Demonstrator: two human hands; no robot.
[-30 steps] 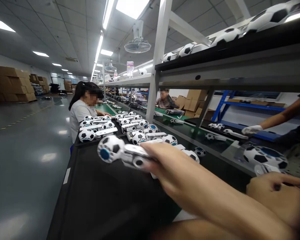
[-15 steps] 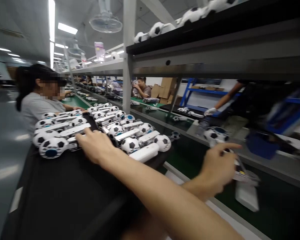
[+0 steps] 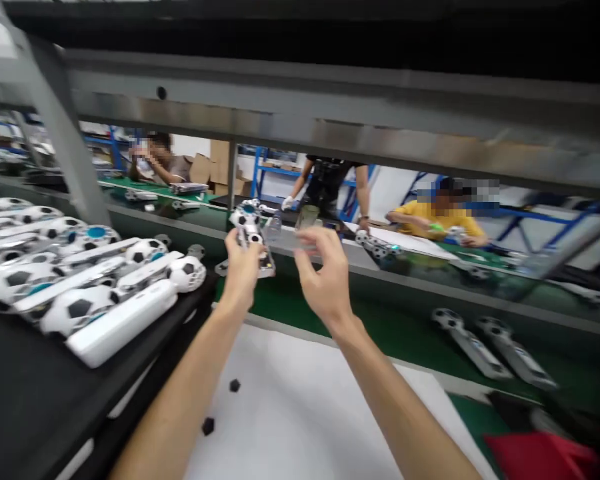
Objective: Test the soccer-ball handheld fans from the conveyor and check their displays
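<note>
My left hand [image 3: 243, 270] is closed around a white soccer-ball-patterned device [image 3: 245, 217], held above the green conveyor belt. The device has a round black-and-white head with a blue centre; the hand partly covers its body. To the right, apart from the device, my right hand [image 3: 325, 273] is open, fingers curved and thumb apart, with nothing visible in it. Below both arms lies a white sheet [image 3: 280, 407] bearing two small black pentagon pieces [image 3: 235, 385].
Rows of similar devices [image 3: 125, 320] cover the black surface at left. Two more devices [image 3: 475, 347] lie on the green belt [image 3: 395, 333] at right. A metal shelf beam [image 3: 300, 113] crosses overhead. A red item [image 3: 540, 457] is at lower right. Co-workers sit and stand across the line.
The view has turned right. My right hand has left the rows of devices at left and come over beside my left hand, which still holds its device.
</note>
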